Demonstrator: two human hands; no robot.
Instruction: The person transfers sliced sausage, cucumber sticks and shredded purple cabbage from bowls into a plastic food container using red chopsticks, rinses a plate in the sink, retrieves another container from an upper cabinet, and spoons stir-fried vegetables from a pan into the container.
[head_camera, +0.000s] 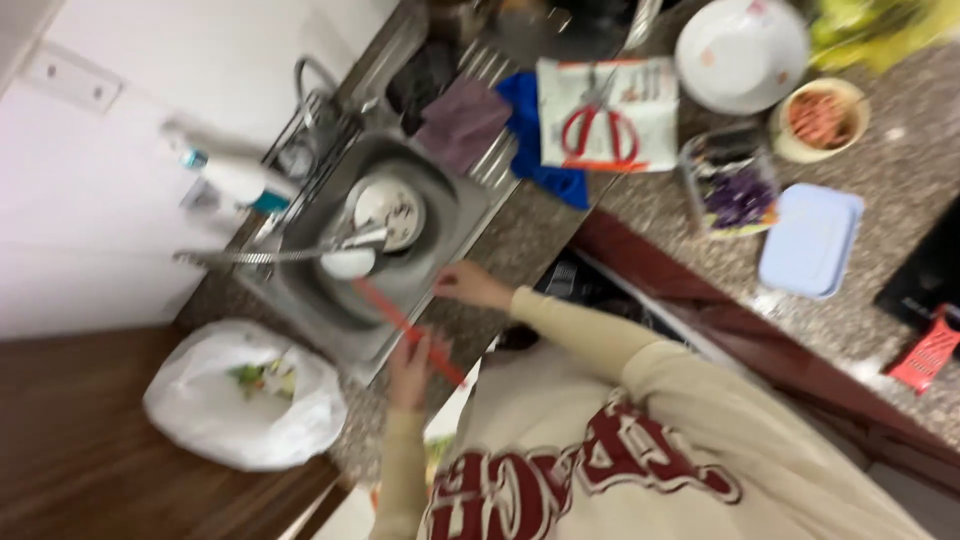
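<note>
The picture is blurred. My left hand (410, 368) grips a long, thin red-orange stick (385, 312) near its lower end. The stick slants up and left over the steel sink (455, 215). My right hand (468, 285) lies on the sink's front rim, just right of the stick, and seems to hold nothing. In the sink lie a patterned plate (392, 208) and a white bowl (348, 263), under a faucet spout (250, 256). My cream sweatshirt with dark red letters fills the lower right.
A white plastic bag (245, 395) with food scraps sits left of the sink. On the granite counter (880, 170) are red-handled scissors (595, 125) on a cloth, a white bowl (740, 50), a small dish, a clear box with purple bits (735, 190), a pale blue lid (810, 240) and a red grater (925, 355).
</note>
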